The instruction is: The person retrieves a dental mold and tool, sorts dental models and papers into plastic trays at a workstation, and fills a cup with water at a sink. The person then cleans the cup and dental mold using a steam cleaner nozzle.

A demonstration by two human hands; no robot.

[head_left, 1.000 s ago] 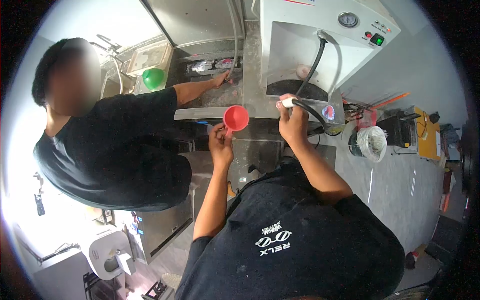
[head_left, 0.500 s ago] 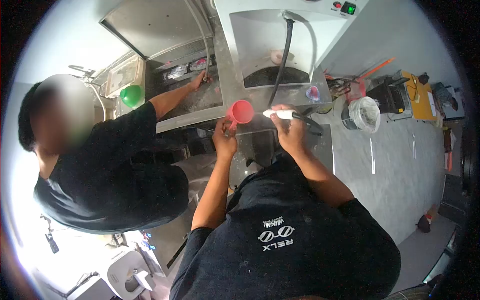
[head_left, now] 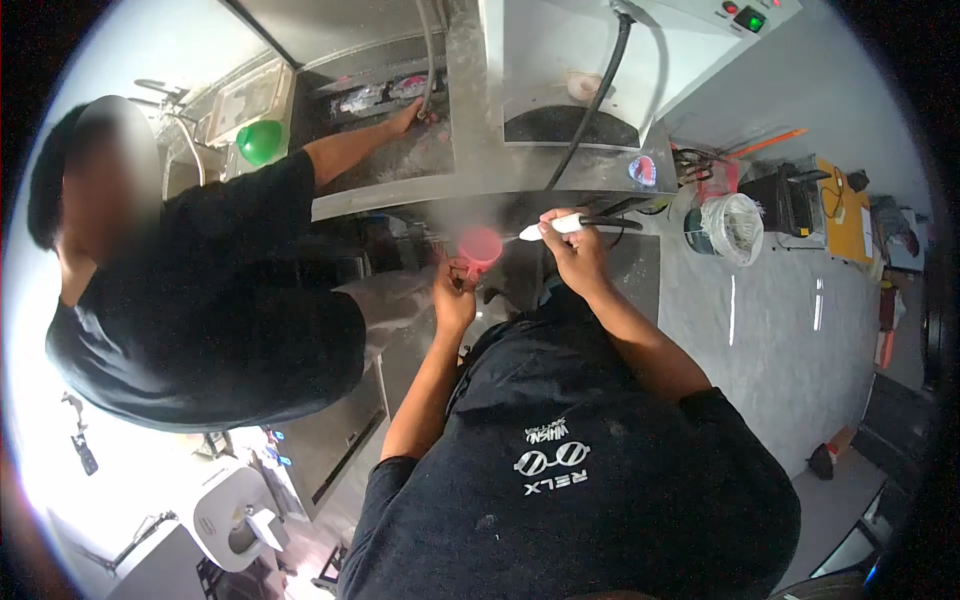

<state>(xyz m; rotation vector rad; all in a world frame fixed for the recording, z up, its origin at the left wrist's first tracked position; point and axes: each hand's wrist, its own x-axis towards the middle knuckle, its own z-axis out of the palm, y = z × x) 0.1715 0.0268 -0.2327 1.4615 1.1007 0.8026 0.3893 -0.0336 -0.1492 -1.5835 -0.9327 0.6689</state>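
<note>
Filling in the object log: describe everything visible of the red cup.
The red cup looks plastic, round, with a handle the left hand grips. It is held in the air, its mouth apparently towards the camera. The white handpiece in the right hand points at it; mist blurs it, hiding any contents.

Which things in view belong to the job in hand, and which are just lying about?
In the job:
cup, held in the left hand
nozzle, held in the right hand
black hose, at the nozzle's rear
machine, probably: a black hose leaves its recess

Apparently just lying about:
green bowl
lined bin
yellow panel
</note>
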